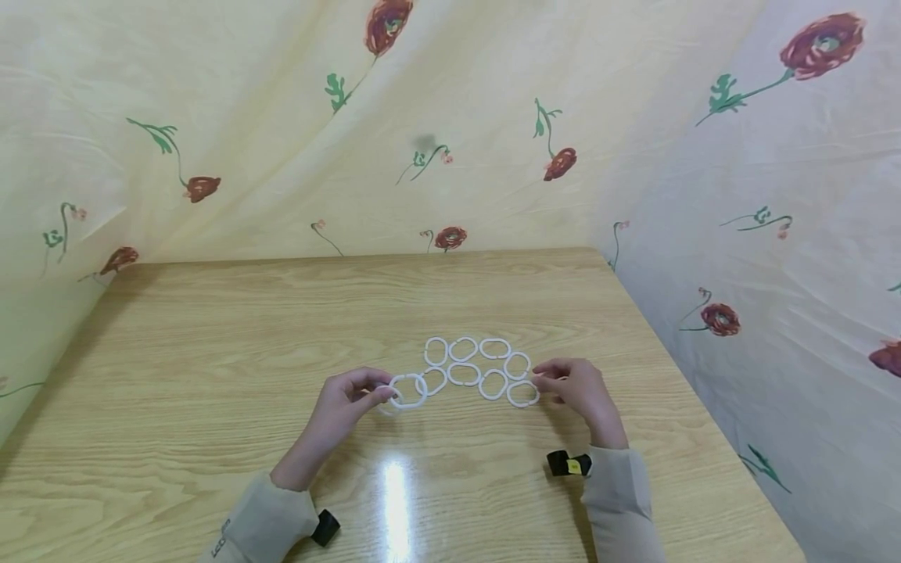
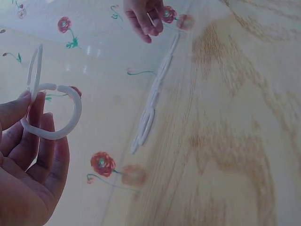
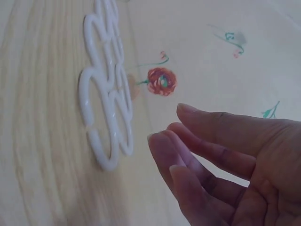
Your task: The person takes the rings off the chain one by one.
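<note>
Between thumb and fingers, my left hand (image 1: pixel 345 400) pinches a white plastic oval link ring (image 2: pixel 38 66) above the table. A second white link ring (image 2: pixel 77 113) is beside it at the fingertips, with a small gap in its rim. Several more white link rings (image 1: pixel 464 363) lie flat on the table in two rough rows, just right of the left hand. My right hand (image 1: pixel 579 389) hovers by the right end of these rings. In the right wrist view its fingers are loosely bent, holding nothing, apart from the nearest ring (image 3: pixel 83 99).
The wood-grain table (image 1: pixel 281 313) extends around the rings, with a bright light reflection in front of them. A flower-printed cloth (image 1: pixel 281 156) hangs behind and along both sides. Black wrist devices (image 1: pixel 326 528) sit at both beige sleeves (image 1: pixel 619 489).
</note>
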Demonstrator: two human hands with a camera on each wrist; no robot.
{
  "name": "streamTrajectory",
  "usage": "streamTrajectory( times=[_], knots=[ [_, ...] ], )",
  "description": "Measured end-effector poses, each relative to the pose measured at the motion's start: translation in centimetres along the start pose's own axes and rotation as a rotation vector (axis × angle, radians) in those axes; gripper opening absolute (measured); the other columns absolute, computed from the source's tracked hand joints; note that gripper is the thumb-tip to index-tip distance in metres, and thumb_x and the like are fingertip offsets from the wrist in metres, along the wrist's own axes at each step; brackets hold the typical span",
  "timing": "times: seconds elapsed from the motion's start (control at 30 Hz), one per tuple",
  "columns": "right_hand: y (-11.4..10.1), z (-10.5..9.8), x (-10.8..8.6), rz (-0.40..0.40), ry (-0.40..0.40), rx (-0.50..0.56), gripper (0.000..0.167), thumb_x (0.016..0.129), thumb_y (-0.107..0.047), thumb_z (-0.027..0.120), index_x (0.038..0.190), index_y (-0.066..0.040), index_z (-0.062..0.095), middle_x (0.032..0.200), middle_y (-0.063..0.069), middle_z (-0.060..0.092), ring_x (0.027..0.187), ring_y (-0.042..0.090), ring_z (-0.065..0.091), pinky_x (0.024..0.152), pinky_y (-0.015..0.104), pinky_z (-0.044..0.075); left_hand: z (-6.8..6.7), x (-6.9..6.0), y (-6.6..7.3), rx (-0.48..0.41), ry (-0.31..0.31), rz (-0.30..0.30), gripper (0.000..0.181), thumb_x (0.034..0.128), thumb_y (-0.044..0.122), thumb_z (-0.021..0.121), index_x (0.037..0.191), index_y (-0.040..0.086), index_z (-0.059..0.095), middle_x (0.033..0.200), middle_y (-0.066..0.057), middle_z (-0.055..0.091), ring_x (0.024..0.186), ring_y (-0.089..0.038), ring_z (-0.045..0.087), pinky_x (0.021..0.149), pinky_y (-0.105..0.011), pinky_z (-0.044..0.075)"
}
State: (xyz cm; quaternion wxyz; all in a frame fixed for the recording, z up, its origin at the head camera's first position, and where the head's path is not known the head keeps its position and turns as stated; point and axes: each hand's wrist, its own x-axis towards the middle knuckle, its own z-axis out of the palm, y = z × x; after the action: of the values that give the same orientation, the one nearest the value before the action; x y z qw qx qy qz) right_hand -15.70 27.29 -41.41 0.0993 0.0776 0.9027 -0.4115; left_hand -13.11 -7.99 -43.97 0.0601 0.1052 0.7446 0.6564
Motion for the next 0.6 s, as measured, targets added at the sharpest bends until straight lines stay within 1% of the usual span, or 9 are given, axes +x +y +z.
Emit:
streamTrajectory(
  times=[0.13,0.2,0.27,0.33,0.43,0.5,0.6],
  knots=[
    [-0.7,0.2,-0.2,-0.054,0.006,0.017,0.027,0.088,-0.014,0.07,0.111,0.0,0.069,0.09,0.01,0.071,0.078,0.014,0.065,0.068,0.033,0.058,0.0,0.0,0.1,-0.002,0.001,0.001,0.028,0.0899,0.011,0.068,0.107,-0.01,0.065,0.094,-0.017,0.069,0.08,-0.001,0.062,0.076,-0.019,0.054],
    [-0.9,0.6,-0.2,-0.111,0.02,0.006,0.027,0.088,-0.013,0.07,0.111,0.001,0.069,0.09,0.01,0.071,0.077,0.015,0.065,0.065,0.031,0.058,0.0,0.0,0.1,0.002,0.001,-0.001,0.028,0.09,0.011,0.068,0.107,-0.01,0.065,0.094,-0.017,0.069,0.08,-0.001,0.062,0.076,-0.019,0.054],
    [-1.0,1.1,-0.1,-0.2,0.039,-0.021,0.026,0.088,-0.012,0.07,0.111,0.0,0.069,0.091,0.011,0.071,0.078,0.018,0.067,0.063,0.027,0.057,0.0,0.0,0.1,0.005,0.003,-0.012,0.028,0.0901,0.012,0.068,0.107,-0.01,0.065,0.095,-0.017,0.069,0.08,-0.001,0.062,0.076,-0.019,0.054],
    [-1.2,1.9,-0.1,-0.319,0.064,-0.065,0.025,0.087,-0.01,0.072,0.11,-0.001,0.07,0.092,0.01,0.071,0.08,0.021,0.068,0.063,0.024,0.056,-0.1,0.0,0.1,0.004,0.003,-0.024,0.029,0.09,0.013,0.068,0.108,-0.01,0.065,0.095,-0.017,0.069,0.08,-0.001,0.062,0.076,-0.018,0.054],
    [-1.6,3.4,-0.2,-0.5,0.057,-0.107,0.027,0.084,-0.008,0.074,0.111,-0.004,0.07,0.094,0.008,0.073,0.084,0.022,0.07,0.065,0.021,0.056,-0.1,-0.1,0.1,0.004,0.003,-0.031,0.029,0.0899,0.013,0.068,0.108,-0.01,0.065,0.095,-0.016,0.069,0.08,-0.001,0.062,0.076,-0.018,0.054],
    [-2.2,4.5,-0.5,-0.586,0.024,-0.102,0.03,0.083,-0.007,0.074,0.112,-0.004,0.07,0.094,0.007,0.073,0.086,0.022,0.07,0.066,0.02,0.056,-0.1,-0.1,0.1,0.004,0.003,-0.026,0.029,0.0898,0.012,0.068,0.108,-0.01,0.065,0.095,-0.016,0.069,0.08,-0.001,0.062,0.076,-0.019,0.054],
    [-3.2,5.8,-0.9,-0.655,-0.043,-0.072,0.033,0.084,-0.009,0.075,0.116,-0.005,0.068,0.095,0.007,0.072,0.088,0.02,0.07,0.064,0.02,0.057,0.0,0.0,0.0,0.007,0.002,-0.01,0.028,0.0897,0.012,0.068,0.107,-0.01,0.065,0.093,-0.015,0.069,0.079,-0.002,0.062,0.075,-0.019,0.054]
  ],
)
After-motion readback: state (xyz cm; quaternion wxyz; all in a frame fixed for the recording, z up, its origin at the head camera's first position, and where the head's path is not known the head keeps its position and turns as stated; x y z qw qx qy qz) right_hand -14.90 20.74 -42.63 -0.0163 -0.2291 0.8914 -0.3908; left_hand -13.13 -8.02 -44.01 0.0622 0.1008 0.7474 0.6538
